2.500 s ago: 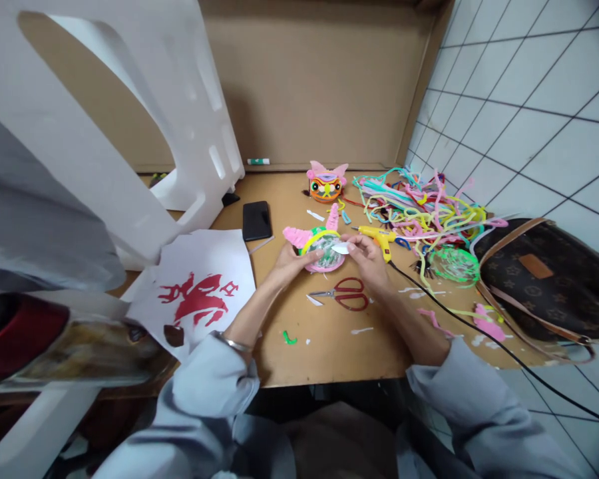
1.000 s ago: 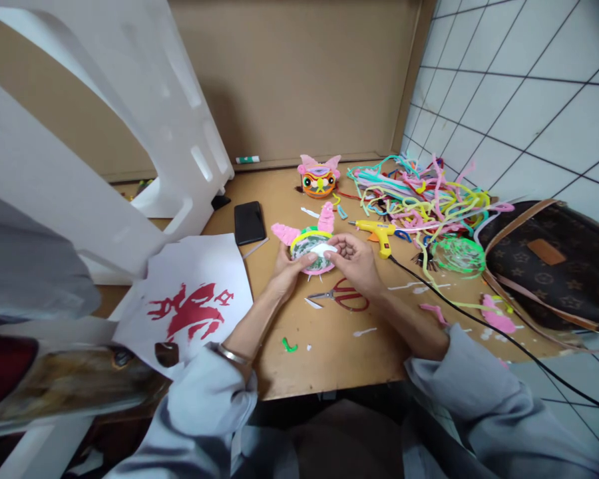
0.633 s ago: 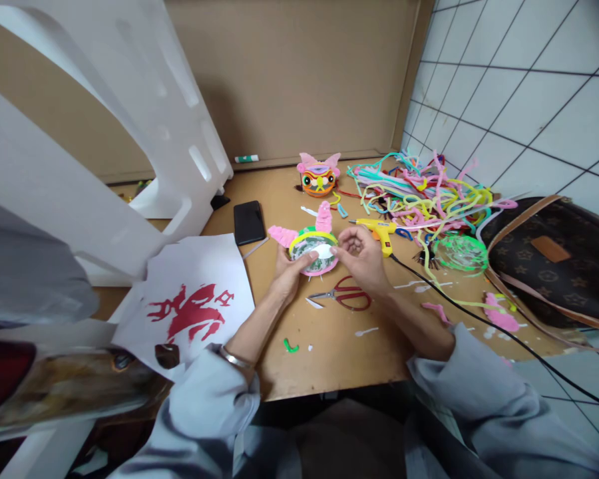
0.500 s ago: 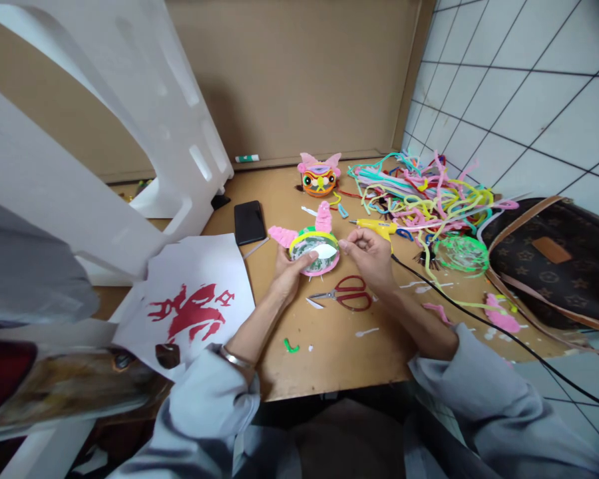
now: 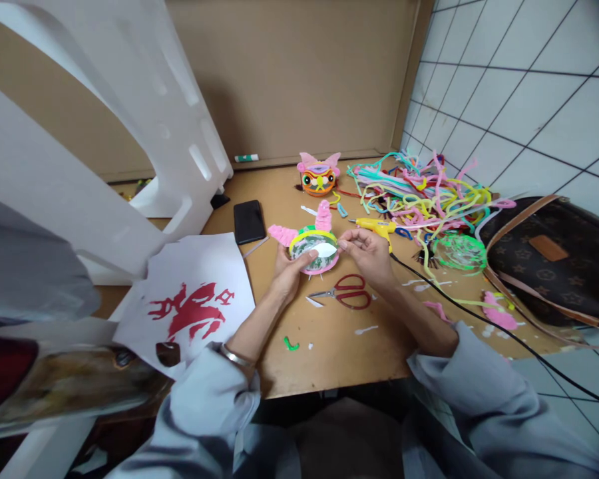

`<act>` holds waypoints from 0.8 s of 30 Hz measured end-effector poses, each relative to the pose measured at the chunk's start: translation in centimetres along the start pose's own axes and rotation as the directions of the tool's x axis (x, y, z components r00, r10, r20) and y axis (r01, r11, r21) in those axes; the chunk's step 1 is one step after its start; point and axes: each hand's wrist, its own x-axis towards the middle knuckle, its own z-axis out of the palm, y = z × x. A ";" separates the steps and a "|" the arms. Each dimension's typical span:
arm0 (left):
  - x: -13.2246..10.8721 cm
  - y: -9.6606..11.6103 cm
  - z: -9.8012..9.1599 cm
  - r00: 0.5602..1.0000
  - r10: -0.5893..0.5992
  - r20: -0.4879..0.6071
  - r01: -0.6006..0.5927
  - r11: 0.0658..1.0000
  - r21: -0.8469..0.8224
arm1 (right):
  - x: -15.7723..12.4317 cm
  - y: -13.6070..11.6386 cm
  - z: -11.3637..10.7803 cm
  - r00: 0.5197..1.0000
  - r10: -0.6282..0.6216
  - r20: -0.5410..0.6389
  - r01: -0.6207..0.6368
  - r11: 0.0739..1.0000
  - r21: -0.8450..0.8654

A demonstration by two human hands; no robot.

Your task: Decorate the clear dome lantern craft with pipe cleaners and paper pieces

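Note:
My left hand (image 5: 288, 274) grips a round craft head (image 5: 307, 264) with pink fuzzy ears, a yellow-and-green top edge and a pink lower rim. Its thumb presses a white leaf-shaped piece (image 5: 326, 250) against the front. At the head's right edge, my right hand (image 5: 367, 253) is closed in a pinch close to the tip of the white piece; what its fingertips hold is too small to make out. Red-handled scissors (image 5: 352, 293) lie just below, partly open. Behind my right hand rests a yellow glue gun (image 5: 377, 226), its black cord running down to the right.
A finished-looking lion-head craft (image 5: 318, 178) stands at the back. Tangled pipe cleaners (image 5: 429, 193), a green-rimmed mesh oval (image 5: 460, 253) and a brown bag (image 5: 554, 259) crowd the right. On the left are a black phone (image 5: 248, 222) and paper with red shapes (image 5: 190, 299).
Almost nothing differs. My right fingertips have shifted very slightly toward the craft head; my left hand keeps its hold, and the view has moved a little.

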 end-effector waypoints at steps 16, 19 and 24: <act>0.1 -0.2 -0.1 1.000 -0.021 0.007 0.021 1.000 -0.010 | 0.3 0.9 0.3 0.992 0.013 -0.127 -0.014 1.000 -0.005; 0.1 -0.3 -0.1 1.000 -0.009 -0.003 0.009 1.000 -0.023 | 0.2 0.9 0.4 0.992 0.033 -0.125 -0.031 0.999 0.018; 0.3 -0.6 -0.1 1.000 0.012 -0.002 -0.012 0.999 -0.049 | 0.1 0.9 0.5 0.993 0.043 -0.113 -0.041 0.999 0.021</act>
